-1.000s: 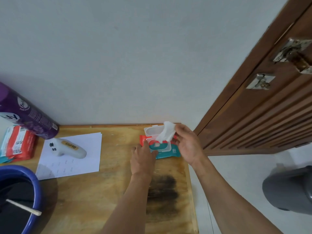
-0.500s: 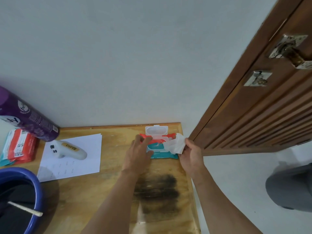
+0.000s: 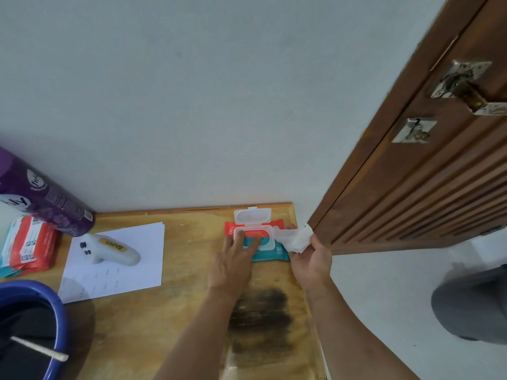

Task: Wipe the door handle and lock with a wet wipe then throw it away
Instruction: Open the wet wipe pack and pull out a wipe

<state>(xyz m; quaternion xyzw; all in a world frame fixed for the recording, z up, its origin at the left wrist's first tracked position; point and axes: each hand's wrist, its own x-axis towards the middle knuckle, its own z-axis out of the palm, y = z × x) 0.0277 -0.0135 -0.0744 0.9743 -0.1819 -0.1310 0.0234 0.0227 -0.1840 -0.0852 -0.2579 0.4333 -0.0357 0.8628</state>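
— What have the hands got?

— My right hand point(image 3: 311, 263) is closed around a white wet wipe point(image 3: 296, 237), pinched at its near end, just off the right edge of the bench point(image 3: 170, 325). The wipe's far end reaches to the opening of the wipes pack point(image 3: 259, 241); I cannot tell whether it is fully free. My left hand point(image 3: 233, 266) is spread flat, fingers pressing down on the pack, gripping nothing.

— Where is the pack?

— Flat at the far right corner of the bench, against the wall point(image 3: 192, 105), its white flip lid point(image 3: 252, 216) standing open towards the wall.

— And the door?

— The wooden door point(image 3: 428, 187) stands right of the bench, its edge close beside the wipe. The handle point(image 3: 466, 89) sits high on it, with the lock plate point(image 3: 414, 130) below. Nothing lies between the wipe and them but open air.

— What else is around?

— On the left of the bench, a white sheet of paper point(image 3: 118, 270) with a white handheld device point(image 3: 112, 249) lying on it. Beyond that, a purple can point(image 3: 46, 198) and a second wipes pack point(image 3: 27, 245). A blue basin point(image 3: 55, 308) sits at the near left corner with a pale stick point(image 3: 38, 348) lying in it. A dark stain point(image 3: 260, 322) marks the wood under my forearms. On the floor at the right, a grey bin point(image 3: 472, 305), well apart from the bench.
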